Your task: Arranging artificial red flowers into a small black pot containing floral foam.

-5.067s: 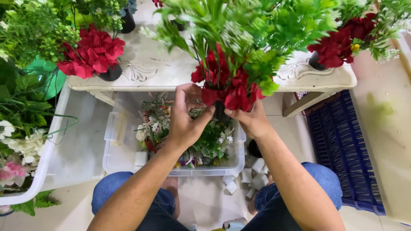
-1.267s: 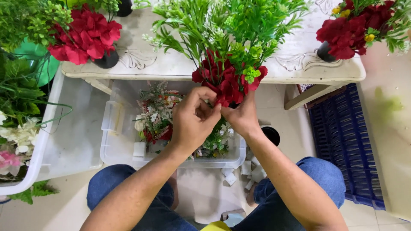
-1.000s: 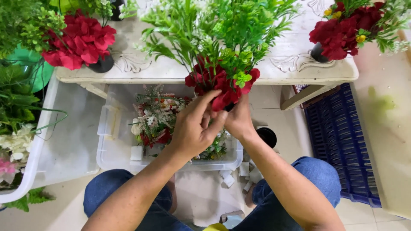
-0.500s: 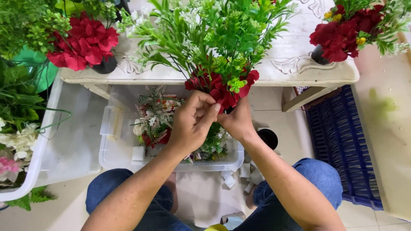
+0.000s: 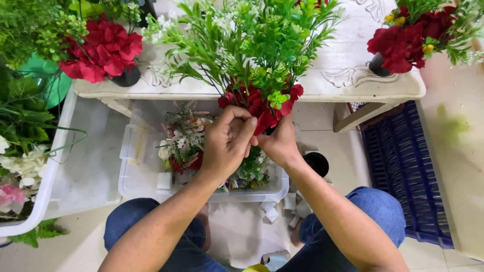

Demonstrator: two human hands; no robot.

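Slightly lowered since earlier, both hands pinch the green-leafed, red-flowered artificial bouquet (image 5: pixel 257 55); left hand (image 5: pixel 229 143) curled closed on stems; right hand (image 5: pixel 279 143) gripping beneath, above the clear plastic bin (image 5: pixel 138 171).

Open floor (image 5: pixel 242 231) is left between the knees, broken only by small white blocks (image 5: pixel 282 206). The way forward is closed by the bouquet (image 5: pixel 252 55) held at the table (image 5: pixel 353 83) edge. Directly below the hands the clear bin (image 5: pixel 146 176) of flowers is set. The left side is blocked by a white tub (image 5: pixel 75 166) and foliage (image 5: pixel 20 116), the right by a blue crate (image 5: pixel 403 161). Bare tabletop is left between the bouquet and the right pot (image 5: pixel 378 64). A black pot (image 5: pixel 317 162) stands beside the right wrist.
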